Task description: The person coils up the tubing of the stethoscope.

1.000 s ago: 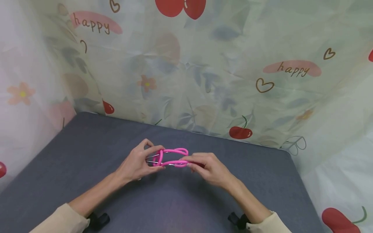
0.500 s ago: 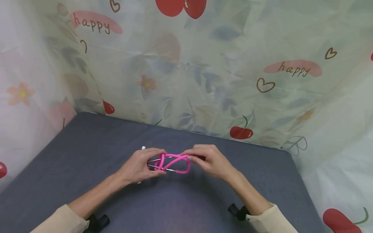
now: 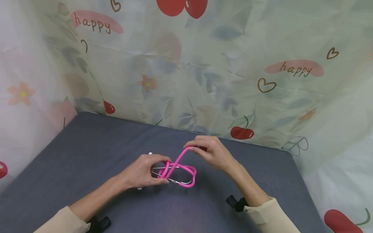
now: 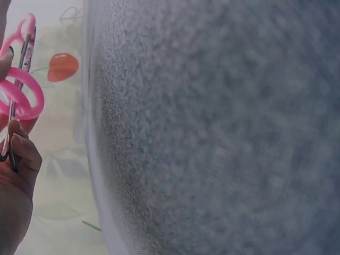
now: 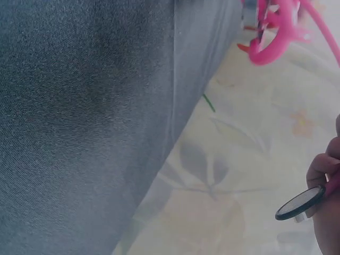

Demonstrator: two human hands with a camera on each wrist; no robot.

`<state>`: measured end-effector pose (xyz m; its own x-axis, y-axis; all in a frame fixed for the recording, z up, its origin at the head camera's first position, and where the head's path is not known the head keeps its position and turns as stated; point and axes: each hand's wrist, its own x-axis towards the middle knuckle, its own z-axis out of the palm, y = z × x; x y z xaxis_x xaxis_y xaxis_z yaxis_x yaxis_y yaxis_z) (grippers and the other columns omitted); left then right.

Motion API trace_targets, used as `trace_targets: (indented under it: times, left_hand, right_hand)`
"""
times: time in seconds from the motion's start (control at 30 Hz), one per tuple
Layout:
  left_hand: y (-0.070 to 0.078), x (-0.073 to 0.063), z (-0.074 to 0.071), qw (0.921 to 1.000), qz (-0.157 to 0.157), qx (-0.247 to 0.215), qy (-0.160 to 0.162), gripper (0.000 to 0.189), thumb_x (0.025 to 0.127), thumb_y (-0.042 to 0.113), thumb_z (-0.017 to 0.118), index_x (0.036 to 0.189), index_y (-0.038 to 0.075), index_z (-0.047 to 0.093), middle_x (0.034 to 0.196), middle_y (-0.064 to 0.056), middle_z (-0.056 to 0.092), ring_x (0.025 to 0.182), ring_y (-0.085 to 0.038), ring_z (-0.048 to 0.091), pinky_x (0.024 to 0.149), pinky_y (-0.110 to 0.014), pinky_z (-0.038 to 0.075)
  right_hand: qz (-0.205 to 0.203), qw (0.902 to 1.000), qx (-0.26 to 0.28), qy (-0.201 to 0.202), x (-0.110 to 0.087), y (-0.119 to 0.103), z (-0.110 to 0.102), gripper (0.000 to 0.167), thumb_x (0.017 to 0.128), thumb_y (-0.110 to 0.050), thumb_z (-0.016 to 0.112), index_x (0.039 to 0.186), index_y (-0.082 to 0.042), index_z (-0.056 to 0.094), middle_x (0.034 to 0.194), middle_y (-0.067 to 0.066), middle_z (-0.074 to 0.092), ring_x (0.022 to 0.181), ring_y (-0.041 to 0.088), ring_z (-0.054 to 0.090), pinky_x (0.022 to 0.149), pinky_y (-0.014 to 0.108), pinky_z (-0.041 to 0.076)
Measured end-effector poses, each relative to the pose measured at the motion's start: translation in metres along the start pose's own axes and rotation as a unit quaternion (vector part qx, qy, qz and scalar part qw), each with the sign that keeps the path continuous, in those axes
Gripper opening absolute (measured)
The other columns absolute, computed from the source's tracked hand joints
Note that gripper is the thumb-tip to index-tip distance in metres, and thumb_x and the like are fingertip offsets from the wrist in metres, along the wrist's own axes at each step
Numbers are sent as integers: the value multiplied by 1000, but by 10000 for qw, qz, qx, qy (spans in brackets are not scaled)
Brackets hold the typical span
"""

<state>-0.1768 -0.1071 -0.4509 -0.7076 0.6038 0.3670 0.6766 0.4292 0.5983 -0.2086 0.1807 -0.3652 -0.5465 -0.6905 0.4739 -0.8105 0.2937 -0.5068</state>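
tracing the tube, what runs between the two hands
In the head view, pink stethoscope tubing slants up from the left hand to the right hand.

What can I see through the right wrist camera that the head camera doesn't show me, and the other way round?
Only the right wrist view: the round disc with a dark rim, beside the fingers; it cannot be made out from the head.

Only the head view: the two cream sleeves, the word "happy" printed twice, and the small white tips.

Both: the pink tube, the right hand, the dark table and the printed cloth behind it.
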Motion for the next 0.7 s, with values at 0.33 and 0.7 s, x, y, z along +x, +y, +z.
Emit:
trace_targets:
  times: [0.33, 0.7]
  left_hand:
    - [5, -2, 0, 9997, 229, -47, -32, 57, 78, 42, 84, 127, 20, 64, 110, 11, 66, 85, -7, 61, 72, -25, 54]
    - [12, -4, 0, 9993, 333, -163, 5, 70, 79, 34, 85, 142, 33, 53, 115, 15, 63, 73, -4, 54, 59, -18, 48]
  right_hand:
    - [466, 9981, 216, 339, -1, 22, 13, 18, 90, -6, 72, 106, -13, 77, 80, -8, 66, 62, 7, 53, 54, 23, 45]
    - [1113, 9915, 328, 595, -10, 46, 31, 17, 87, -9, 76, 104, -9, 77, 87, 1, 72, 63, 16, 54, 56, 24, 44]
